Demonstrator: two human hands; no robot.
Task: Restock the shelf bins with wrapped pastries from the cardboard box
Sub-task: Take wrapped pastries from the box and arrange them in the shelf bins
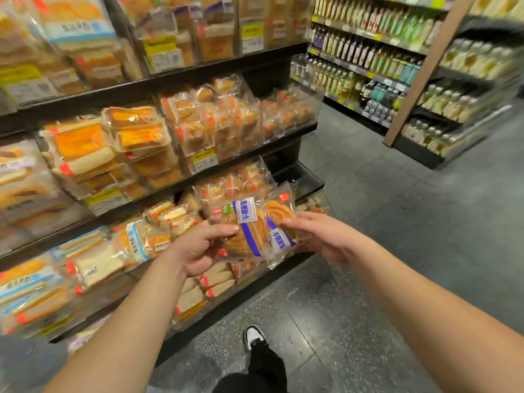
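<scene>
Two clear-wrapped swirl pastries with blue and white labels are held in front of the lower shelf. My left hand [198,248] grips the left pastry [246,236] by its left edge, thumb on top. The right pastry [279,222] overlaps it, and my right hand [317,236] touches its right side with fingers stretched out. Behind them, a clear shelf bin [235,185] holds similar small wrapped pastries. The cardboard box is not in view.
Black shelves [198,66] packed with wrapped breads and cakes fill the left. An empty black bin [300,177] sits at the shelf's right end. Bottle shelves [368,66] line the far aisle. Grey floor [397,222] lies on the right; my shoe [255,336] is below.
</scene>
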